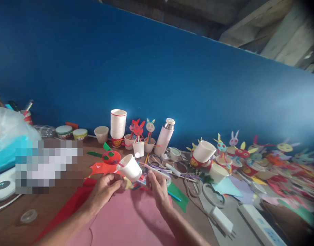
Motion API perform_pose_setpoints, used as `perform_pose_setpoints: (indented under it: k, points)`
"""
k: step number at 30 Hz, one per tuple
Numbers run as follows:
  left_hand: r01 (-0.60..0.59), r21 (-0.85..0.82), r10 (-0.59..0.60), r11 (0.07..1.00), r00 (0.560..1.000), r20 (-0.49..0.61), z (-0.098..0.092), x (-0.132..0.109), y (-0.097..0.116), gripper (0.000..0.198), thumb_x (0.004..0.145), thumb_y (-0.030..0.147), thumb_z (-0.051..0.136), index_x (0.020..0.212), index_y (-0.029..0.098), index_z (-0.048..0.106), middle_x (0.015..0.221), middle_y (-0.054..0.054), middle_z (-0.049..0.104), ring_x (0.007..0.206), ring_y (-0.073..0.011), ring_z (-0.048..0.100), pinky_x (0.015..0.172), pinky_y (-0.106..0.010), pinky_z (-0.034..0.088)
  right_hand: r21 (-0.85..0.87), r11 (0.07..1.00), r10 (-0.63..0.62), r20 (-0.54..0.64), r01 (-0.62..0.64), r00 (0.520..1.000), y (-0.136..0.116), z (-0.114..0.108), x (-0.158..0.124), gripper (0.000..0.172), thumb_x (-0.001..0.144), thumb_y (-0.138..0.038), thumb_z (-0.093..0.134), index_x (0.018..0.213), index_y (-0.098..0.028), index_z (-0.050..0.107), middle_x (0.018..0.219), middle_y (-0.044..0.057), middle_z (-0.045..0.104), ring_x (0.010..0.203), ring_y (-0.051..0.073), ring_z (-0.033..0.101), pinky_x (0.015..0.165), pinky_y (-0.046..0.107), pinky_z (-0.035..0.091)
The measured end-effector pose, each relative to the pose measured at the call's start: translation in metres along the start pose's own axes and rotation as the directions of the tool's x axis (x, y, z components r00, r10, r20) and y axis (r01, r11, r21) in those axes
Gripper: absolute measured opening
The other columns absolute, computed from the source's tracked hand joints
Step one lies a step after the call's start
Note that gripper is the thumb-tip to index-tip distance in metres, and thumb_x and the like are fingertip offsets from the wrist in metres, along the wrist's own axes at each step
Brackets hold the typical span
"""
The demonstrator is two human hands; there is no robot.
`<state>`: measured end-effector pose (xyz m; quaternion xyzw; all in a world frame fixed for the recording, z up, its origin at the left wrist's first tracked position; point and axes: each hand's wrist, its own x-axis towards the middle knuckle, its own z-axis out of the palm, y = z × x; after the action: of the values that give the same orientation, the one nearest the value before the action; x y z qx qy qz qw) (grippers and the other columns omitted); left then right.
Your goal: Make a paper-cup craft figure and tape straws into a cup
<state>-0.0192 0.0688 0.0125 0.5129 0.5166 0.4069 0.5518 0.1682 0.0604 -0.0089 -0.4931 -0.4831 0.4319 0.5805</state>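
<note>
A white paper cup [132, 168] lies tilted just beyond my hands, its open end toward the left. At its mouth is a red paper rabbit head [111, 157] with green ears and green eyes. My left hand [108, 186] is closed in a pinch near the cup's lower left; a small yellowish piece [127, 183] shows by its fingertips, and I cannot tell whether it is held. To the cup's right, my right hand [157, 184] has its fingers curled together, and what they hold, if anything, is hidden. Both hands are over a pink sheet [131, 215].
Stacked paper cups [118, 124], rabbit figures in cups [139, 147] and a pink thermos [165, 136] stand along the blue partition [157, 68]. Cables, a white charger [222, 220] and a power strip [260, 223] lie at right. A clear tape roll [29, 216] is at left.
</note>
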Motion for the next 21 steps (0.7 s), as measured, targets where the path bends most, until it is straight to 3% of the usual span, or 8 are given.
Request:
perform_pose_setpoints:
  k: [3,5,7,10,15,21]
  points:
    - [-0.004,0.007,0.004,1.0,1.0,0.013,0.0,0.0,0.003,0.02,0.065,0.034,0.065,0.069,0.016,0.061,0.047,0.007,0.053,0.037,-0.0053,0.035,0.036,-0.017,0.02,0.038,0.999,-0.035,0.031,0.034,0.999,-0.005,-0.002,0.001,0.035,0.08,-0.051,0.052,0.073,-0.017,0.054,0.058,-0.002,0.049,0.047,0.009,0.042,0.045,0.02,0.035]
    - [-0.012,0.012,0.011,1.0,0.999,0.035,-0.002,0.0,0.003,0.02,0.064,0.035,0.066,0.069,0.016,0.061,0.048,0.008,0.052,0.038,-0.0054,0.034,0.037,-0.018,0.021,0.02,0.996,-0.088,0.098,0.086,0.991,-0.01,0.0,-0.002,0.035,0.078,-0.05,0.055,0.089,-0.017,0.057,0.075,0.002,0.057,0.063,0.013,0.052,0.056,0.023,0.043]
    - [-0.032,0.012,0.031,0.999,0.997,0.075,-0.003,0.001,0.003,0.019,0.064,0.035,0.066,0.067,0.017,0.061,0.05,0.007,0.054,0.04,-0.0068,0.038,0.039,-0.019,0.025,-0.009,0.991,-0.128,0.177,0.132,0.976,-0.014,0.002,-0.006,0.043,0.075,-0.05,0.059,0.102,-0.017,0.056,0.091,0.006,0.06,0.082,0.019,0.056,0.066,0.027,0.046]
    - [-0.065,0.004,0.064,0.998,0.99,0.128,-0.005,0.002,0.002,0.016,0.063,0.033,0.066,0.059,0.018,0.06,0.054,0.005,0.057,0.051,-0.0112,0.048,0.05,-0.021,0.035,-0.069,0.988,-0.118,0.246,0.139,0.962,-0.016,0.005,-0.008,0.054,0.071,-0.048,0.064,0.114,-0.017,0.051,0.106,0.009,0.059,0.096,0.025,0.054,0.07,0.03,0.047]
    - [-0.067,0.03,0.059,0.997,0.973,0.222,-0.006,0.002,0.005,0.014,0.067,0.029,0.063,0.059,0.019,0.057,0.054,0.005,0.056,0.052,-0.0117,0.048,0.051,-0.021,0.034,-0.138,0.983,-0.083,0.268,0.124,0.96,-0.01,0.005,-0.008,0.052,0.071,-0.04,0.067,0.116,-0.019,0.052,0.106,0.007,0.062,0.093,0.024,0.057,0.07,0.031,0.047]
    - [-0.076,-0.035,0.082,0.996,0.969,0.233,-0.006,0.0,0.01,0.013,0.068,0.032,0.065,0.067,0.019,0.061,0.059,0.005,0.058,0.058,-0.0119,0.05,0.056,-0.021,0.037,-0.118,0.985,-0.093,0.243,0.125,0.965,-0.001,0.006,-0.007,0.048,0.072,-0.039,0.066,0.113,-0.018,0.055,0.102,0.008,0.063,0.092,0.024,0.058,0.068,0.03,0.048]
